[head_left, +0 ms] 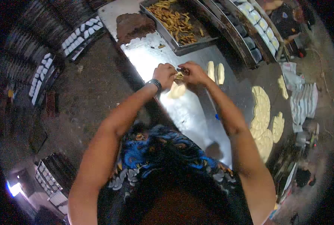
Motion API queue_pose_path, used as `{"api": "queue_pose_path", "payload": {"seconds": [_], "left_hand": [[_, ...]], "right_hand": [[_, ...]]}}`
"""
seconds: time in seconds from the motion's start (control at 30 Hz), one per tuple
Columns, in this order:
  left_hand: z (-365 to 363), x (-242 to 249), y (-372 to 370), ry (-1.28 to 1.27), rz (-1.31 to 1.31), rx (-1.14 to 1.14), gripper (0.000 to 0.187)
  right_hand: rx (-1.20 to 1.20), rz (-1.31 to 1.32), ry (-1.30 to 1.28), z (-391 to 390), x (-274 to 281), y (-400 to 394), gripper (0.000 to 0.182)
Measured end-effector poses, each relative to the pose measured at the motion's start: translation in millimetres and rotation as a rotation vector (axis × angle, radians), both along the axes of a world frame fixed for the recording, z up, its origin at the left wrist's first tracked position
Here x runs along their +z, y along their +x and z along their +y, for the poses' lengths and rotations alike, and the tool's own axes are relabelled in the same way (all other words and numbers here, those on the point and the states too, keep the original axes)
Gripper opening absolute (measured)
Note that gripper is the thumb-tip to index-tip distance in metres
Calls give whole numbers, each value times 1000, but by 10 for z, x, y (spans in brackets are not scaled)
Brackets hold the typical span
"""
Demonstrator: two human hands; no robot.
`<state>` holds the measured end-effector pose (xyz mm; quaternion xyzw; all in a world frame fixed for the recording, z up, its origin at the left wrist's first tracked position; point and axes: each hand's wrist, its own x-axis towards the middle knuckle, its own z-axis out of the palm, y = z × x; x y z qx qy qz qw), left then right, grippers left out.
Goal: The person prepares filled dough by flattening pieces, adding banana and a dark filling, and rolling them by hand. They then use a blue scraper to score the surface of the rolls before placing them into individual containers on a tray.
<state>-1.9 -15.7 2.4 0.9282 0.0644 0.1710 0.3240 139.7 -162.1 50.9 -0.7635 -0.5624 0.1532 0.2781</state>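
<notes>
My left hand, with a dark band at the wrist, has its fingers curled at a small yellow-brown strip of filling. Facing it, my right hand pinches a dark brown bit of paste just above that strip. The two hands nearly meet over the far end of a flattened piece of pale dough, which lies on the shiny metal table. Its far end is hidden under my fingers. Two long dough pieces lie to the right of my right hand.
Beyond my hands stands a metal tray of yellow-brown strips, beside a mound of brown paste. Many dough pieces lie clustered at right. Racks of filled pans line the far right. More loaded trays stand across the floor at left.
</notes>
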Motion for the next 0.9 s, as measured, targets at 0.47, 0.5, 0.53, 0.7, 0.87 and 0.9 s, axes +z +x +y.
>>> {"api": "queue_pose_path", "payload": {"seconds": [0.47, 0.5, 0.53, 0.7, 0.87, 0.9], "left_hand": [[-455, 380, -692, 116, -37, 0, 52], [-483, 345, -710, 103, -234, 86, 54], [-549, 226, -738, -103, -167, 40, 54], [-604, 327, -1229, 102, 321, -159, 57], [-401, 382, -1163, 115, 132, -135, 59], [-415, 368, -1193, 78, 38, -126, 59]], "right_hand": [[-46, -120, 139, -450, 21, -833, 31], [-86, -158, 175, -417, 3, -933, 35], [-128, -189, 206, -407, -9, -1091, 40], [-134, -208, 147, -607, 193, -1501, 33], [-171, -154, 193, -501, 118, -1270, 34], [-225, -178, 264, -517, 88, -1390, 37]]}}
